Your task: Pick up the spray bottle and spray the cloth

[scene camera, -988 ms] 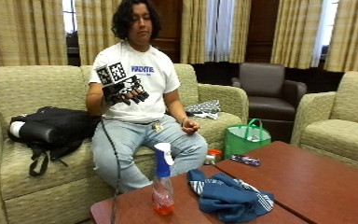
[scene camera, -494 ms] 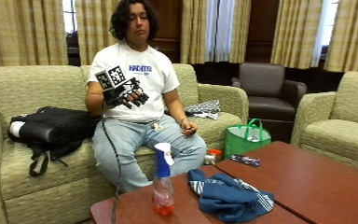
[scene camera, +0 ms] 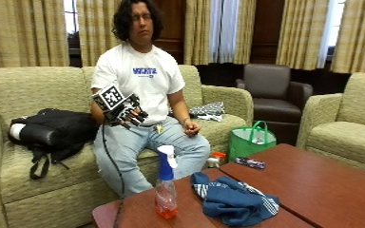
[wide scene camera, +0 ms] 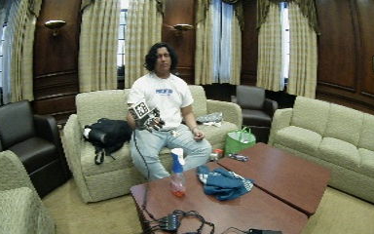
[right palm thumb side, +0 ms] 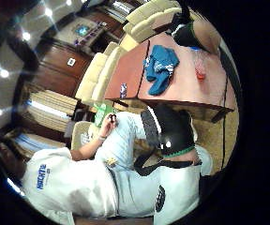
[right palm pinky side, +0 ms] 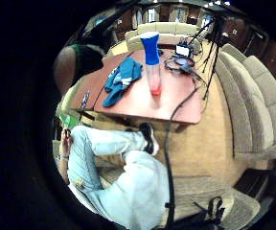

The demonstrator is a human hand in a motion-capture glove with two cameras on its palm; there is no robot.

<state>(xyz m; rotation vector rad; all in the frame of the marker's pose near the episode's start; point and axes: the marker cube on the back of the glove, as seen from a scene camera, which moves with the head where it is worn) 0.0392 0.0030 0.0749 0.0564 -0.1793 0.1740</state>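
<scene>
A clear spray bottle [scene camera: 165, 190] with a blue-and-white trigger head and a little red liquid stands upright near the edge of the brown table [scene camera: 309, 185] closest to the person. A crumpled blue cloth [scene camera: 233, 199] with white stripes lies on the table just beside it. The person sits on the sofa behind the table. My gloved right hand [scene camera: 122, 110] hangs in the air before the belly, well back from the bottle, fingers loosely curled and holding nothing. From the palm, the bottle [right palm pinky side: 152, 62] and cloth [right palm pinky side: 121, 79] appear beyond the knees. The wide outside view shows bottle [wide scene camera: 177, 178] and cloth [wide scene camera: 224, 181] side by side.
A black backpack [scene camera: 50, 133] lies on the sofa beside the person. A green bag [scene camera: 252, 142] stands on the floor by the table. A small wrapped item [scene camera: 250, 163] lies on the table's far side. Cables [wide scene camera: 174, 222] are piled at one end. The bare left hand [scene camera: 190, 127] rests on the thigh.
My gloved hand has dropped from chest height to belly height. The bottle and the cloth have not moved.
</scene>
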